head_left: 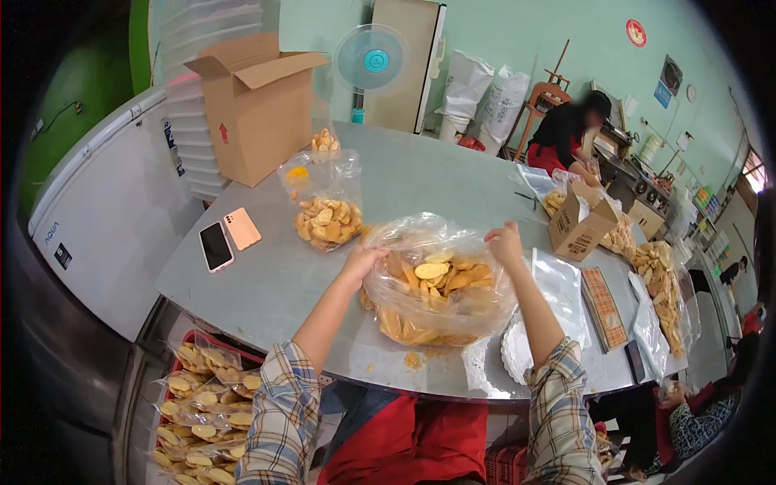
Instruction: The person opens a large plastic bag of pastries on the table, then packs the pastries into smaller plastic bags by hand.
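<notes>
A large clear plastic bag [505, 303] stands with its mouth spread wide on the grey table in front of me. Yellow-brown chips [436, 272], thin and oval, fill its lower part. My left hand [365, 263] is closed on the bag's left rim. At the right rim, my right hand [507, 245] has its fingers curled, seemingly pinching the thin film; the fingertips are partly hidden. Behind my left hand sits a smaller clear bag of chips [327, 222] with an orange label. Crumbs [414, 360] lie before the large bag.
Two phones [217, 246] lie left on the table [436, 178]; a tall cardboard box [263, 121] stands behind. At right are flat plastic bags [559, 295], a small carton [584, 234] and a long chip bag [659, 283]. A co-worker [566, 133] bends over the far side. Packed bags [202, 404] fill a crate lower left.
</notes>
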### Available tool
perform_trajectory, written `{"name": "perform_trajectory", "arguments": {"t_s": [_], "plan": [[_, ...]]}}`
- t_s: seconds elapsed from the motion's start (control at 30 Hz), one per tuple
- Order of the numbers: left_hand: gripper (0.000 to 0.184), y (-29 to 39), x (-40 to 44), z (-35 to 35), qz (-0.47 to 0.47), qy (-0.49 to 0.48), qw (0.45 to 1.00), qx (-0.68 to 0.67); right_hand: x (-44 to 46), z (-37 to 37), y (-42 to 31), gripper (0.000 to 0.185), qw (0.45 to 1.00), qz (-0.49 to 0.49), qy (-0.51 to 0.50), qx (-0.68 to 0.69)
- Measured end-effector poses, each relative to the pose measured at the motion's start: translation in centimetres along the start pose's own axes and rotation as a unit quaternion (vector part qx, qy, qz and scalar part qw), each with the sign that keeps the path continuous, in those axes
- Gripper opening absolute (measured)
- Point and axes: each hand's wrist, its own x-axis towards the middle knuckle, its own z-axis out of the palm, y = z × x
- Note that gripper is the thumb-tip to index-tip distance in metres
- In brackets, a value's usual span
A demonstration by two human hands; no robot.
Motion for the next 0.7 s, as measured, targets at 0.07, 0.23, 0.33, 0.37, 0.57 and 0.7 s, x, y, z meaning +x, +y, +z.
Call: {"name": "perform_trajectory", "arguments": {"t_s": [0.07,0.23,0.33,0.37,0.57,0.7], "plan": [[0.017,-0.5,0.5,0.2,-0.010,0.029,1.000,-0.008,-2.1,0.6,-3.2,0.018,0.985,-0.107,0.126,0.050],[0.014,-1.0,0.8,0.0,-0.012,0.088,0.996,0.010,-5.0,2.0,-4.8,0.024,0.947,-0.257,0.003,-0.194],[0.013,0.6,-0.3,1.0,-0.001,0.088,0.996,0.019,-4.0,3.5,-2.6,0.031,0.963,-0.172,0.107,-0.177],[0.019,0.6,-0.2,0.9,0.005,0.055,0.996,0.072,-3.4,3.7,-2.4,0.031,0.964,-0.173,0.109,-0.172],[0.026,1.9,-1.5,2.1,0.009,-0.018,0.996,0.082,-1.2,3.2,-1.6,0.040,0.991,-0.028,-0.103,0.080],[0.026,1.7,-1.0,1.9,0.025,-0.019,0.997,0.076,0.0,1.0,-0.6,0.046,0.843,0.122,-0.263,0.454]]}}
